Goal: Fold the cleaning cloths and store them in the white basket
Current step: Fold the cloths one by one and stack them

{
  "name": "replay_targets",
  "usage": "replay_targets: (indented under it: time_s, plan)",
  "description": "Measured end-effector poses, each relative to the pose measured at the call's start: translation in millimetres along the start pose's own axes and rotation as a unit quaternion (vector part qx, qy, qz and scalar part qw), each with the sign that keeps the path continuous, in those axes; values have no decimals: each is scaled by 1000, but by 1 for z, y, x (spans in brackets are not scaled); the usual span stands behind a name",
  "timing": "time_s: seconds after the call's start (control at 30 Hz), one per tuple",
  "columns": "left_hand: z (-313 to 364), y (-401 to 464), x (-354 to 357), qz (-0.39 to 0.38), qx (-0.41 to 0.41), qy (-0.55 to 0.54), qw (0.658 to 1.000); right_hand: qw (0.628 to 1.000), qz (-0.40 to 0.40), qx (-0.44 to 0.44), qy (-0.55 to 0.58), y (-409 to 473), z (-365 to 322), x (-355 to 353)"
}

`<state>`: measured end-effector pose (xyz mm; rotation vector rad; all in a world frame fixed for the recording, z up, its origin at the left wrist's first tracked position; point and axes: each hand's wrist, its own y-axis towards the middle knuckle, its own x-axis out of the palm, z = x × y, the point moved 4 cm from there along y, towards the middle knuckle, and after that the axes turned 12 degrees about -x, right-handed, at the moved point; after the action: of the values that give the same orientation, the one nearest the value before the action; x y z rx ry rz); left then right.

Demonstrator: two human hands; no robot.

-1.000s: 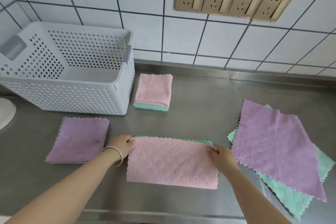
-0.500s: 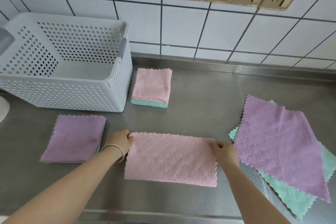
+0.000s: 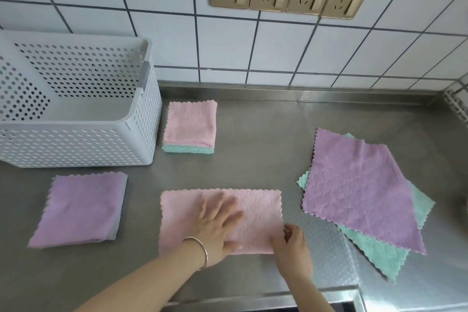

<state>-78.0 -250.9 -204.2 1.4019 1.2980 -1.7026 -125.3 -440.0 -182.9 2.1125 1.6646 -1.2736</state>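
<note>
On the steel table (image 3: 253, 134) below a white tiled wall (image 3: 278, 45), a pink cloth (image 3: 253, 210) lies half-folded. Left hand (image 3: 217, 225) presses it flat, fingers spread; right hand (image 3: 291, 243) pinches its near right corner.

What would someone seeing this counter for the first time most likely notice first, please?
Probably the pink cloth folded in half at the front centre of the steel counter, with the left hand flat on it and the right hand at its near right corner. Next, the empty white basket at back left, and the unfolded purple cloth lying over a green cloth on the right.
</note>
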Motion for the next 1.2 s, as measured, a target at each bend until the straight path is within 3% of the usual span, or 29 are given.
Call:
replay_targets:
  time_s: [0.07, 0.13, 0.23, 0.3, 0.37, 0.4, 0.43, 0.5, 0.53, 0.7, 0.8, 1.0, 1.2]
  plan:
    - [-1, -2, 5, -13, -21, -10, 1000, 998, -17, 19, -49, -4, -1, 3]
    - [1, -6, 11, -86, -47, -26, 995, 994, -37, 31, -97, -3, -2, 2]
    - [-6, 1, 6, -65, -76, -71, 992, 992, -66, 28, -104, -3, -4, 0]
    - [-3, 3, 0, -71, -89, -89, 990, 992, -36, 8, -121, -4, -7, 0]
    - [-1, 2, -15, -105, -123, -185, 969, 991, 40, -45, -123, -9, -19, 1]
    - [-1, 1, -25, -108, -149, -281, 942, 986, 85, -97, -101, -14, -29, 3]
    - [-3, -1, -38, -113, -180, -398, 892, 977, 116, -158, -81, -20, -41, 7]
    - [-6, -4, -62, -118, -205, -591, 771, 946, 144, -280, -73, -34, -71, 16]
    - [-9, -4, -69, -100, -206, -624, 747, 929, 140, -333, -79, -42, -85, 23]
    - [-49, -20, -68, -29, -328, -611, 720, 848, 39, -526, -56, -68, -126, 60]
    - [-71, -33, -52, -22, -363, -656, 661, 839, 2, -542, -49, -69, -123, 69]
    - [-99, -44, -14, -53, -417, -612, 669, 866, -63, -444, -220, -46, -107, 93]
    - [-104, -46, -3, -18, -452, -573, 683, 849, -73, -435, -289, -46, -103, 109]
